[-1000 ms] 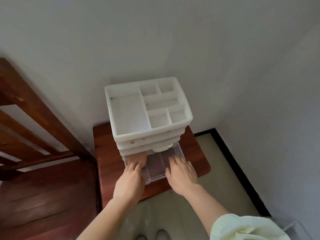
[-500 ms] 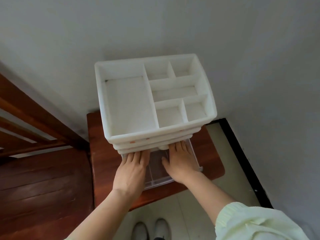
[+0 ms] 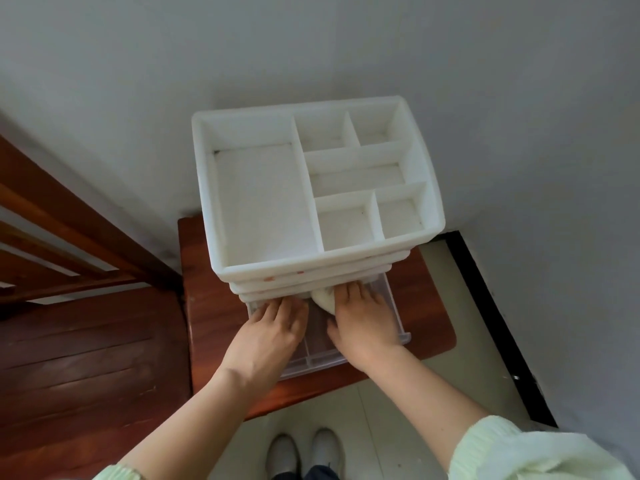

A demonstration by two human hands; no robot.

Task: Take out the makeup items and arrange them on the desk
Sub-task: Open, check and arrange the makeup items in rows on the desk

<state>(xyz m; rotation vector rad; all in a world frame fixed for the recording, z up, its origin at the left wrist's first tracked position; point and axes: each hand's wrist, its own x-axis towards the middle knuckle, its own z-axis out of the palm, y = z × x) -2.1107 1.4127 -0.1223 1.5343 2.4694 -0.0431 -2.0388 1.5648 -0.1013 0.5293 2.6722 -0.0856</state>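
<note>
Pale rounded item (image 3: 323,302) lies against fingers (image 3: 351,293) of right hand (image 3: 365,322).

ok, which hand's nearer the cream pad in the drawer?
Right: the right hand lies against the cream pad; the left hand sits apart, on its left.

— What are you counting here?
— I'm counting one white organizer (image 3: 294,106), its top showing six compartments (image 3: 263,199), and one clear drawer (image 3: 399,318) sticking out.
— And hands?
— I'm seeing two, a left hand (image 3: 273,329) and a right hand (image 3: 364,322), plus one pale rounded item (image 3: 323,298), one wooden table (image 3: 210,306) and two white shoes (image 3: 282,452).
</note>
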